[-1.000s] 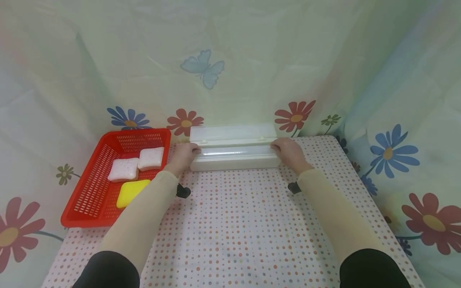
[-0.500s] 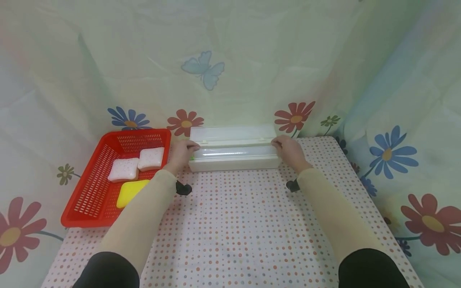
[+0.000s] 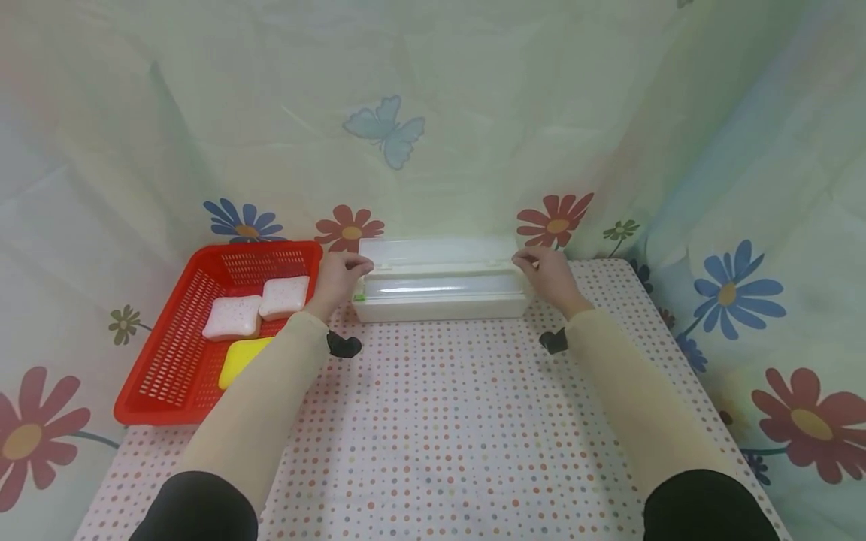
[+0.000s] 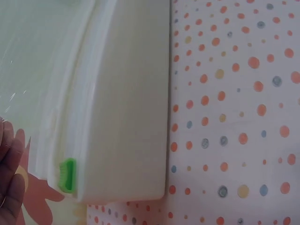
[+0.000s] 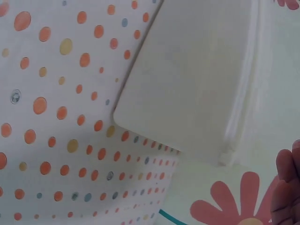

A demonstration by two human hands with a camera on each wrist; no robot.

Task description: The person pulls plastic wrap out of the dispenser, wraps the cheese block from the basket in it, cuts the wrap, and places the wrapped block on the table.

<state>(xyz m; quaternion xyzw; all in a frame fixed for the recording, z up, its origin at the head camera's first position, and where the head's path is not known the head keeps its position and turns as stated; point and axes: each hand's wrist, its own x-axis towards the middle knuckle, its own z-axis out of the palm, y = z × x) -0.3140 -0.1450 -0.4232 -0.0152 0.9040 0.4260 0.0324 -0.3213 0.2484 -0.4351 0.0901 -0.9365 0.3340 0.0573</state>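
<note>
A long white cling film dispenser lies at the far side of the table, its whitish see-through lid raised at the back. At its left corner sits a green slide cutter. Over the dispenser's left end, my left hand pinches thumb against fingers. My right hand pinches likewise above the right end. Clear cling film, glinting in the left wrist view, reaches the left fingertips and appears stretched between both hands. Its edge at the right fingers is too faint to follow.
A red plastic basket stands on the left, holding two white speckled sponges and a yellow one, partly behind the left sleeve. The dotted tablecloth covers the table. A flowered curtain hangs behind and at the sides.
Both hands have risen from the dispenser's ends, moving up and slightly back in a pinch. The green slide cutter has come into sight at the left corner. The dispenser has barely moved.
</note>
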